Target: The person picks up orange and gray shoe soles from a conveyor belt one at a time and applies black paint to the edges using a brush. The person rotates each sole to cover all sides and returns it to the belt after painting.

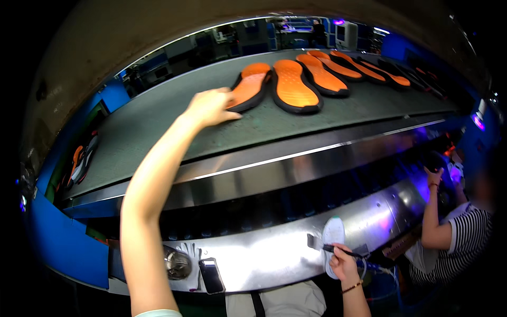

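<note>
My left hand (208, 107) reaches far over the grey conveyor belt (158, 116). Its fingers and thumb close round the near end of an orange and black shoe sole (248, 87), the leftmost in a row. Right beside that lies a second orange sole (289, 84). Low in the view, my right hand (344, 264) grips a flat brush (315, 242) by its dark handle. Under the brush and fingers a white, sole-shaped piece (334, 231) lies on the shiny metal worktop (264, 256). Whether my right hand also touches that piece, I cannot tell.
Several more soles (322, 76) line the belt to the right; others (79, 161) sit at its left end. A phone (212, 276), pale gloves (190, 259) and a round metal container (177, 264) rest on the worktop. At right, a person in a striped top (454, 238) works close by.
</note>
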A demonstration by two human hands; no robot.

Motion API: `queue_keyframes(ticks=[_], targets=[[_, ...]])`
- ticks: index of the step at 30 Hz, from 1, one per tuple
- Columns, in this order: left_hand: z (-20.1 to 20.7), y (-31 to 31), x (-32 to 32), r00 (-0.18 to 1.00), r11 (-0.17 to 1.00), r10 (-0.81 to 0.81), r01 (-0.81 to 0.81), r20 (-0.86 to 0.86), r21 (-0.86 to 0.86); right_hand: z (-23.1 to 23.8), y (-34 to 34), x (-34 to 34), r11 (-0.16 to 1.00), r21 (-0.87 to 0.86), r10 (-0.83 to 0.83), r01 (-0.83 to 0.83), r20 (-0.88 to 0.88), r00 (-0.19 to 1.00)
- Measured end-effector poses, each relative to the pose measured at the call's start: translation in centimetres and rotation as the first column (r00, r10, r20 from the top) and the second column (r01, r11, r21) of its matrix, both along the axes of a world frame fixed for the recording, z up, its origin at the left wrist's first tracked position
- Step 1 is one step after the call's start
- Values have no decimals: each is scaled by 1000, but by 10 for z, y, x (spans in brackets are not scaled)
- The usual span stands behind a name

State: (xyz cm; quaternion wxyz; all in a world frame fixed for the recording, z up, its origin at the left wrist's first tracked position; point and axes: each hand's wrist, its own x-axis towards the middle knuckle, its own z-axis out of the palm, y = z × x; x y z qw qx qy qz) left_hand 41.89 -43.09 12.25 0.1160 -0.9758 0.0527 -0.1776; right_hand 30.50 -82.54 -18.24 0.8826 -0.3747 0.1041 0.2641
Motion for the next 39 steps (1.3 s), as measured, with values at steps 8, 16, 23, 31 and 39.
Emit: queue_keyframes(ticks=[8, 16, 23, 31, 39], targets=[[-52, -27, -176, 658, 646, -128, 623, 742, -441, 6, -23, -4, 999, 17, -36, 34, 105, 994], [-158, -104, -242, 960, -684, 76, 247, 270, -686, 27, -10, 12, 997, 21, -76, 74, 332, 940], [-291, -149, -316, 953, -968, 26, 100, 302, -231, 23, -30, 8, 1000, -1, 15, -16, 368, 930], [-278, -143, -324, 805, -874, 272, 436, 527, -216, 58, -13, -11, 961, 143, 153, -237, 437, 886], [-266, -130, -273, 921, -915, 79, 219, 383, -338, 86, 62, -30, 883, -115, 451, -455, 475, 755]])
